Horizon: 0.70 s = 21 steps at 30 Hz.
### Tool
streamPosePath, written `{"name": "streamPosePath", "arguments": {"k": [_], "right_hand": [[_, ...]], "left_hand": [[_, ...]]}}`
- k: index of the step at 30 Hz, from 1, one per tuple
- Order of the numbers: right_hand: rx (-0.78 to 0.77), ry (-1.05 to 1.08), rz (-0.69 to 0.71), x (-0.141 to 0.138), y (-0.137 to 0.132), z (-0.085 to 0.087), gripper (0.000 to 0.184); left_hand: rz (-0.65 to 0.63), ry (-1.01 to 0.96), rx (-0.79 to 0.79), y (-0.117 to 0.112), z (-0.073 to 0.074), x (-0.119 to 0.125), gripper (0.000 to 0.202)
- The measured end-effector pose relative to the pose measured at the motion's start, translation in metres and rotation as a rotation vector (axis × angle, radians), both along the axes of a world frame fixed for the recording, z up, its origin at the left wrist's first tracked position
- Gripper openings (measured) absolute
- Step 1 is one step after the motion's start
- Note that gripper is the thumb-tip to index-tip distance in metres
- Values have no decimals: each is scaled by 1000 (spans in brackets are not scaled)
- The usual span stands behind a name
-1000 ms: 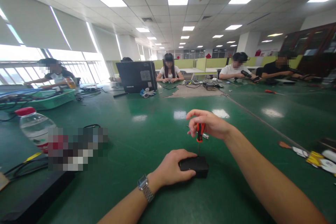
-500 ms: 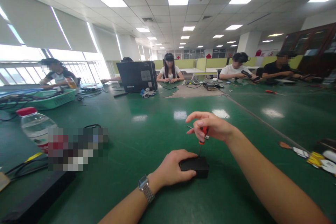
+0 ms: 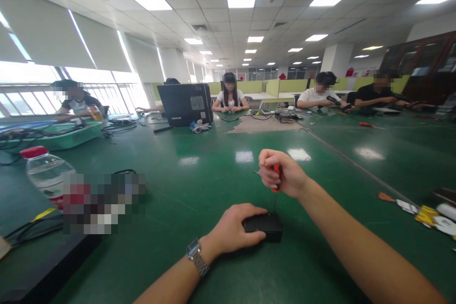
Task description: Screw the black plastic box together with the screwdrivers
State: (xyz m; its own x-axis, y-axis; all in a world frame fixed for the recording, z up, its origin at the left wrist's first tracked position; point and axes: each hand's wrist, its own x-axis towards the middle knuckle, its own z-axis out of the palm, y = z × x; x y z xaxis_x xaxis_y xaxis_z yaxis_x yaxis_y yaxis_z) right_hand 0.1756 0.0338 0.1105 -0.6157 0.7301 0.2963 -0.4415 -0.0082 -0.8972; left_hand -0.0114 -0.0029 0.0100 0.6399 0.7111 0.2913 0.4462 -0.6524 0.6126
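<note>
A small black box [image 3: 265, 226] lies on the green table, with my left hand [image 3: 237, 228] gripping its left end between thumb and fingers. Above the box's far right part, my right hand [image 3: 283, 171] is wrapped round the red and black handle of a screwdriver [image 3: 276, 185]. The screwdriver stands nearly upright, its thin shaft running down to the top of the box; the exact spot its tip touches is too small to make out. A thin metal piece [image 3: 255, 172] shows on the table just left of my right hand, partly hidden by it.
A water bottle [image 3: 50, 175] and a long black object [image 3: 53, 266] lie to the left, near a green basket [image 3: 76, 135] of cables. A computer case [image 3: 185, 104] stands farther back. Another screwdriver [image 3: 370, 125] lies at right. Several people sit round the table's far side.
My right hand's fingers, spread half a second ago, have closed round the screwdriver handle. My left hand and the black box have stayed in place.
</note>
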Motion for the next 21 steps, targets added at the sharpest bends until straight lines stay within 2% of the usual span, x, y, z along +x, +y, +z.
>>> {"name": "streamPosePath", "arguments": {"k": [3, 7, 15, 21], "right_hand": [[-24, 167, 23, -13, -14, 1, 10], [30, 170, 108, -25, -27, -2, 9], [22, 169, 180, -35, -21, -21, 12], [34, 195, 227, -37, -20, -22, 12]], "left_hand": [[16, -10, -3, 0, -2, 1, 45], [38, -19, -10, 1, -4, 1, 44], [-45, -109, -53, 1, -1, 1, 34], [-34, -88, -67, 0, 0, 1, 35]]}}
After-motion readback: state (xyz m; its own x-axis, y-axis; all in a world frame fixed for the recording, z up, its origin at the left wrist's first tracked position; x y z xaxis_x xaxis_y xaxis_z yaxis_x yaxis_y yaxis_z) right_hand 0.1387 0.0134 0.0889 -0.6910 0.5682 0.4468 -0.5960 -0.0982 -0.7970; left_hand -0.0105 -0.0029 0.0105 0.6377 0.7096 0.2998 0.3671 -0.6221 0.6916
